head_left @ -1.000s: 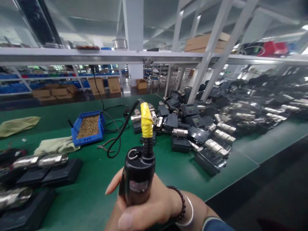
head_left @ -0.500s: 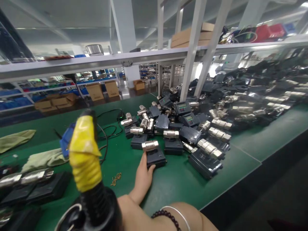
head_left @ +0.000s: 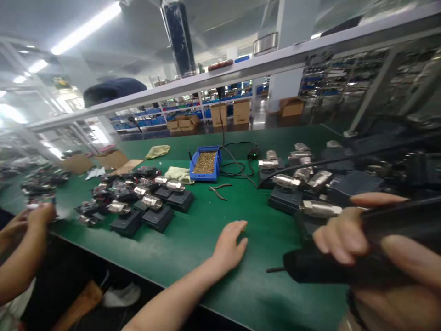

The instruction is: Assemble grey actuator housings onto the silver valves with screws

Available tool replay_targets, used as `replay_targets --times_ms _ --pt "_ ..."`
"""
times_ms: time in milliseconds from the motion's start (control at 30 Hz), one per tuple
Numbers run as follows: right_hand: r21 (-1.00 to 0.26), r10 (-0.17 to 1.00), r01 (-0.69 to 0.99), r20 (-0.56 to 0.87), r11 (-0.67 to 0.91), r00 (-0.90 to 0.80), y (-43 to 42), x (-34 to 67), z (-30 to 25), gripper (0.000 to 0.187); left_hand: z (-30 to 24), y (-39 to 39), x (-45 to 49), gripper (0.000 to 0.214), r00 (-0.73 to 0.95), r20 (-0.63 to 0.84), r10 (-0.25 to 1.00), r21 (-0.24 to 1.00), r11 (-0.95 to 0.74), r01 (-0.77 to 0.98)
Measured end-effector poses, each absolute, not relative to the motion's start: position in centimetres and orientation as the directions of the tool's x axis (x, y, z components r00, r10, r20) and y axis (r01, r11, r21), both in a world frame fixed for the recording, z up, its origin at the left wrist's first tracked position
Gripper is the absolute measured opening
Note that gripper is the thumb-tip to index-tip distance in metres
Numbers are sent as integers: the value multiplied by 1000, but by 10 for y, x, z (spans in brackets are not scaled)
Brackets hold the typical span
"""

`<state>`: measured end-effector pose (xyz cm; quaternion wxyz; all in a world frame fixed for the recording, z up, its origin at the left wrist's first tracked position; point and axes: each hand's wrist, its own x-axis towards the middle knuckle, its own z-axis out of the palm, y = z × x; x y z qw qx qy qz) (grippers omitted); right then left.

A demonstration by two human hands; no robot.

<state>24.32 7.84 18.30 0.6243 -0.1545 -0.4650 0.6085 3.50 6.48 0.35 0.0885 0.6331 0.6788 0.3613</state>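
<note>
My left hand (head_left: 229, 248) is over the green bench with thumb and fingers apart. Its fingertips are at a few small brass screws (head_left: 244, 227), partly hidden behind them. On the right, my right hand (head_left: 344, 236) is wrapped round a black electric screwdriver (head_left: 317, 267), whose thin bit points left, above the bench. Behind that hand are dark box-shaped devices with silver metal fittings, such as this device (head_left: 285, 197); the nearest is partly covered by the hand and tool.
A blue bin (head_left: 204, 177) of brass screws stands at the back, with pliers (head_left: 219, 191) before it and a folded cloth (head_left: 179, 174) beside it. More devices (head_left: 158, 216) sit left. A co-worker's hands (head_left: 39, 216) are at far left. A shelf (head_left: 220, 76) spans above.
The view has swung left. My left hand has left the device it was touching and moved to the brass screws. My right hand still holds the screwdriver, now lying more level.
</note>
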Motion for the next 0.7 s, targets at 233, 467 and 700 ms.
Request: replay_targets --times_ms 233,467,700 --pt "-745 910 -522 336 414 242 115 198 169 21 34 67 -120 44 -499 455 737 408 326 853" --pt "-840 888 -310 370 446 273 139 163 100 26 21 69 -127 43 -455 460 762 301 349 888" --pt "-863 895 -263 374 432 242 139 146 83 25 10 27 -63 38 -295 550 781 181 233 955"
